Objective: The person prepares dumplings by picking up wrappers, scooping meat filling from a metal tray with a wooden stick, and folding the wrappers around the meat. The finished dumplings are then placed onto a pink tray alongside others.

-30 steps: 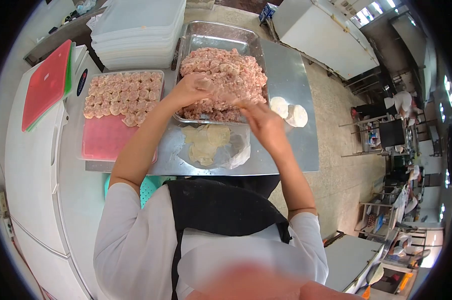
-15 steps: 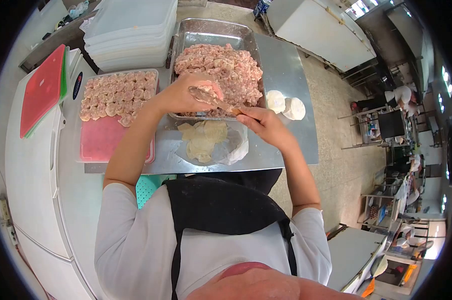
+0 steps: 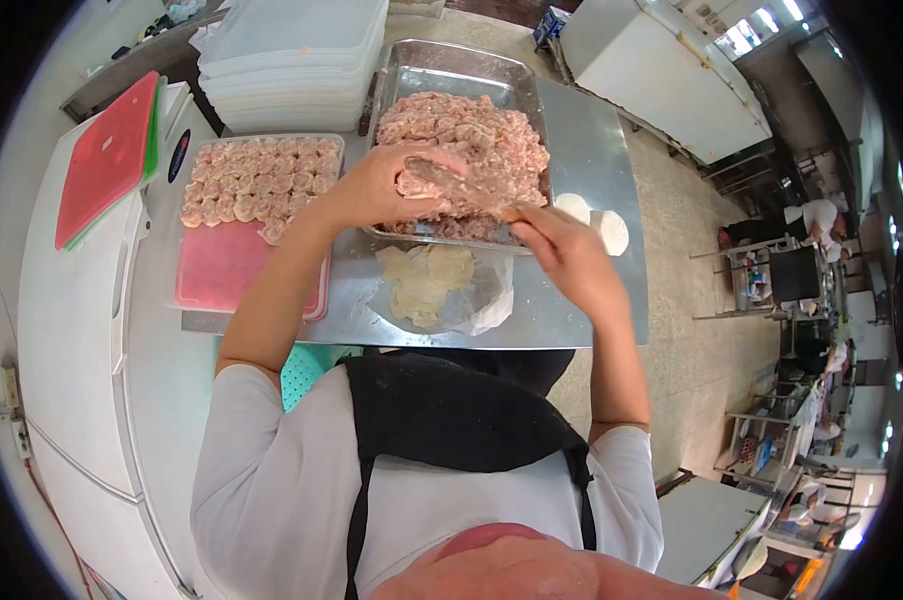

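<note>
Over the near edge of a metal tray (image 3: 461, 52), my left hand (image 3: 373, 188) is closed around a dumpling partly hidden by the fingers, with pale meat filling showing. My right hand (image 3: 579, 262) grips the handle of a meat-smeared spreading spatula (image 3: 451, 182), whose blade lies across the opening of the left hand. Behind both hands, a large mound of ground meat (image 3: 491, 135) fills much of the tray. Thin round wrappers (image 3: 426, 278) lie loosely on a clear plastic bag (image 3: 491, 295) in front of the tray.
At the left, a plastic box (image 3: 219, 268) with a pink base holds rows of filled dumplings (image 3: 261, 180). Stacked lidded containers (image 3: 291, 60) stand behind it. Two white round stacks (image 3: 610, 232) sit right of the tray. A white freezer (image 3: 81, 330) borders the table. People work far right.
The view has shifted, moving the scene slightly right. The spatula blade still lies at the dumpling in my left hand, and my right hand has come a little lower and further right.
</note>
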Demonstrator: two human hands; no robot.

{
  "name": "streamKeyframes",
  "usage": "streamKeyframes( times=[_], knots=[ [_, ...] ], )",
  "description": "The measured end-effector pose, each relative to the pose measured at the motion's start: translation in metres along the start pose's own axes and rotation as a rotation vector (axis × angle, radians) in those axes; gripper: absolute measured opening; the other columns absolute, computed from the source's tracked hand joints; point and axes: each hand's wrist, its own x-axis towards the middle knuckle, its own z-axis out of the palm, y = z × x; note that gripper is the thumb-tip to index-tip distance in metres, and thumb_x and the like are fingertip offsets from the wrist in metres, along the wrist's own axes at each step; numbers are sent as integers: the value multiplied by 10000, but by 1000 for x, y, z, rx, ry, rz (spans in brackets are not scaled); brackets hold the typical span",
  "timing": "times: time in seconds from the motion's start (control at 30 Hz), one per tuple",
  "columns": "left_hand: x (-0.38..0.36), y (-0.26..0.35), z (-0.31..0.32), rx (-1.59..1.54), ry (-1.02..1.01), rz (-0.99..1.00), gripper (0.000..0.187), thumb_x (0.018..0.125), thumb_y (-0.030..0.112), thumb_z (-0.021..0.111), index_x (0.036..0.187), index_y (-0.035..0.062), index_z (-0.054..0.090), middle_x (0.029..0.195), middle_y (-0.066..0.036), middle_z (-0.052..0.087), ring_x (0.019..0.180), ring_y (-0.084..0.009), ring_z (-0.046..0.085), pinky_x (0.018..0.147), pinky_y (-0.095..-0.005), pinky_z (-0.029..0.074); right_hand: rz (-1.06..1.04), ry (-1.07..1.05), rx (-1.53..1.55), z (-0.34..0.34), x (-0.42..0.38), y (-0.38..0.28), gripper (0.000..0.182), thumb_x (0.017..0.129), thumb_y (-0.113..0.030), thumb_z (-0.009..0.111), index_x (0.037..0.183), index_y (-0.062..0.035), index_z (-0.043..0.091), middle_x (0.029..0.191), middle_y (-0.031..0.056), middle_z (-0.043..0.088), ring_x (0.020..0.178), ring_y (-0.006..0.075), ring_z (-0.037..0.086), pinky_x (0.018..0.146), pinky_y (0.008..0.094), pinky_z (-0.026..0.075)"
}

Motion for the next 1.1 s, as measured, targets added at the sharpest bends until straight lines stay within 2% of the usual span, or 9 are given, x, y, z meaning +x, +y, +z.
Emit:
streamKeyframes(
  times=[0.13,0.3,0.37,0.47,0.57,0.83,0.93,1.0,1.1],
  knots=[
    [-19,-24,-14,45,110,-142,468,742,200,770,1149,48,596,1094,-90,634,980,-174,608,895,-298,455,49,-70,122,23,3,19,263,926,-183,591,1096,15,616,916,157,647,838,229,621,748,311,475],
    [-102,-30,-79,345,363,-149,458,707,223,779,1091,34,616,1044,-83,640,936,-172,603,839,-312,471,157,-29,236,39,-19,72,301,935,-205,598,1139,15,620,800,27,622,725,117,568,652,250,458],
    [-153,-50,-102,340,453,-514,512,695,214,784,1138,48,589,1045,-103,624,964,-219,598,852,-345,470,342,-42,343,39,-31,85,299,930,-191,601,1155,4,626,815,13,626,735,82,539,666,223,440],
    [-210,-83,-103,792,562,-381,558,712,201,765,1210,65,553,1018,-126,615,951,-285,600,847,-370,474,484,-62,454,40,-37,95,307,934,-200,599,1169,-5,632,728,-46,538,632,44,465,565,190,382],
    [-221,-92,-82,570,561,-693,596,751,192,727,1282,70,484,1061,-155,612,973,-350,597,858,-408,475,484,-58,497,45,-32,91,309,931,-202,604,1179,-21,635,689,-65,484,587,25,412,515,182,331],
    [-193,-104,-43,686,506,-730,763,794,183,677,1439,116,274,1172,-243,576,1047,-411,567,875,-460,462,410,-53,444,47,-34,82,284,949,-218,576,1133,-14,647,713,-53,492,639,38,427,555,194,355],
    [-184,-106,-51,690,464,-715,789,786,161,671,1453,113,251,1197,-255,559,1048,-417,563,883,-468,457,458,-169,306,34,-25,77,296,960,-261,546,1076,-12,655,732,28,601,635,113,541,587,257,418],
    [-178,-116,-56,686,420,-677,792,778,150,670,1451,104,253,1207,-258,551,1046,-419,563,888,-471,455,135,-245,-134,21,-13,84,306,947,-285,529,991,-20,674,778,145,662,706,255,640,636,355,474],
    [-173,-123,-60,813,373,-357,797,763,124,662,1448,86,257,1240,-259,522,1073,-424,547,879,-468,460,229,-439,-545,-7,16,86,253,890,-253,561,867,-37,693,804,172,655,809,330,637,707,435,487]
  ],
)
